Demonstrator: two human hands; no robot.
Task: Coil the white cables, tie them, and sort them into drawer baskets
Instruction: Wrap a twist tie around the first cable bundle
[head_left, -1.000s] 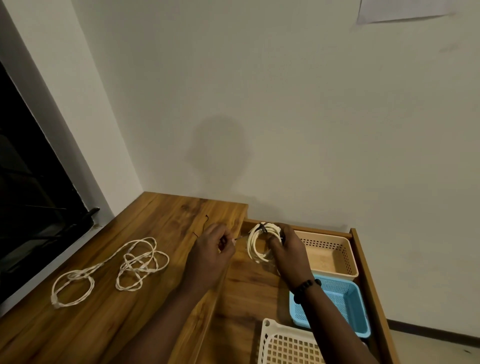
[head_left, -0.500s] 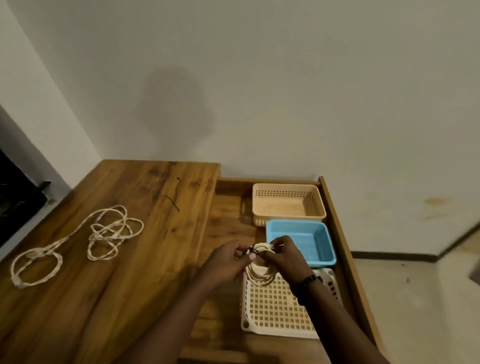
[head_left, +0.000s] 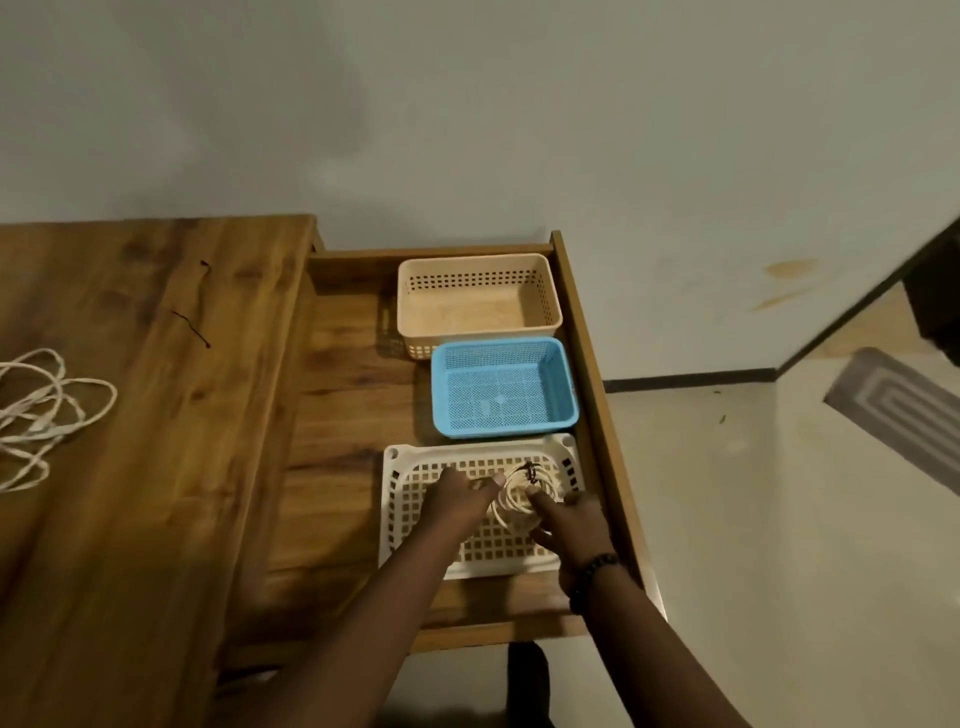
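A coiled white cable (head_left: 519, 493), bound with a dark tie at its top, sits low inside the white lattice basket (head_left: 400, 519) at the near end of the open drawer. My left hand (head_left: 457, 496) touches the coil's left side with thumb and fingers. My right hand (head_left: 569, 519) holds the coil's right side, one finger laid across the loops. A loose uncoiled white cable (head_left: 47, 410) lies on the desk top at the far left, cut off by the frame edge.
Behind the white basket stand a blue basket (head_left: 569, 384) and a beige basket (head_left: 550, 291), both empty. Two dark ties (head_left: 192, 327) lie on the wooden desk (head_left: 130, 493). The drawer's right wall (head_left: 597, 395) borders open floor; a wall stands behind.
Both hands have carried the tied coil from up near the beige basket down into the white basket. The camera has tilted down and to the right.
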